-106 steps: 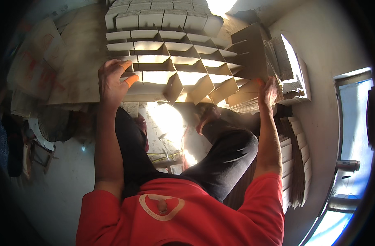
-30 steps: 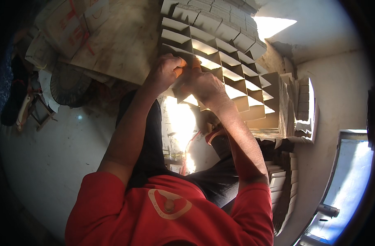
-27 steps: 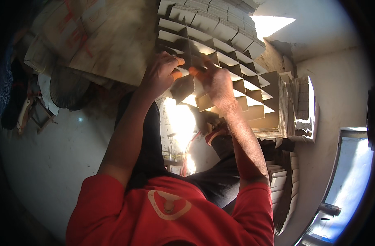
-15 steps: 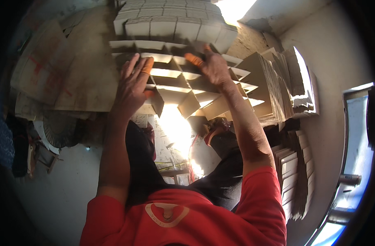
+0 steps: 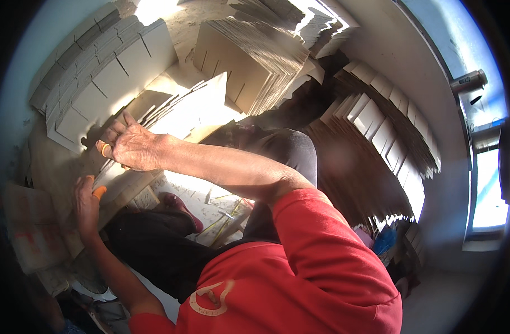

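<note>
A cardboard divider [image 5: 196, 108] is folded into a narrow bundle of strips slanting across the work surface, brightly sunlit. My right hand [image 5: 133, 146] lies across its left part, fingers bent over the strips and partly hiding them. Close to the bundle's left end is my left hand [image 5: 86, 205], its thumb and fingertip drawn together at the edge. Orange coverings show on fingers of both hands. Just beyond stands a stack of slotted cardboard strips [image 5: 118, 75], upright in rows.
Another stack of slotted cardboard [image 5: 238, 69] stands past the divider's right end. More packed cardboard sheets [image 5: 372, 139] rise at my right, near the wall and a window [image 5: 486, 189]. Below the surface are my legs and a dark red shoe [image 5: 179, 209].
The view has swung to the right. The divider, spread out as an open grid before, is now collapsed into a flat bundle. Both hands have come to its left end.
</note>
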Motion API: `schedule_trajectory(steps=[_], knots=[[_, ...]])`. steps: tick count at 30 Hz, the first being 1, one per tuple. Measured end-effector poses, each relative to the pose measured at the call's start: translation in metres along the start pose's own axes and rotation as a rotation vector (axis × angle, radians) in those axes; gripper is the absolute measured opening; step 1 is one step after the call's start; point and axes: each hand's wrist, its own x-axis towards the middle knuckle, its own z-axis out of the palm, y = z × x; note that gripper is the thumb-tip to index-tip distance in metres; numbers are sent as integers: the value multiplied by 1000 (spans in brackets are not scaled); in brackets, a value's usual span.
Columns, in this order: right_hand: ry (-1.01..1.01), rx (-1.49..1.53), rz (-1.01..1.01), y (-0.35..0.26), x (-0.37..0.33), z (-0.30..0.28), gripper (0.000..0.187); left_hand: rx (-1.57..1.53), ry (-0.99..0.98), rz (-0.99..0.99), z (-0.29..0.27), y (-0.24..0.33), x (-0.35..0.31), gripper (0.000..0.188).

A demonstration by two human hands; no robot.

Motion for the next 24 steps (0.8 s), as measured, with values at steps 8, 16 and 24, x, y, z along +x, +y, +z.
schedule_trajectory(steps=[8,16,24], knots=[[-114,-46,-50,-42,-9,-35,28,50,239,148,-34,33,-29,21],[114,-547,287,-71,-121,-157,40,134,562,614,-69,213,-12,33],[120,-1022,1137,-4,-424,-241,42,-22,543,605,-8,214,-15,47]])
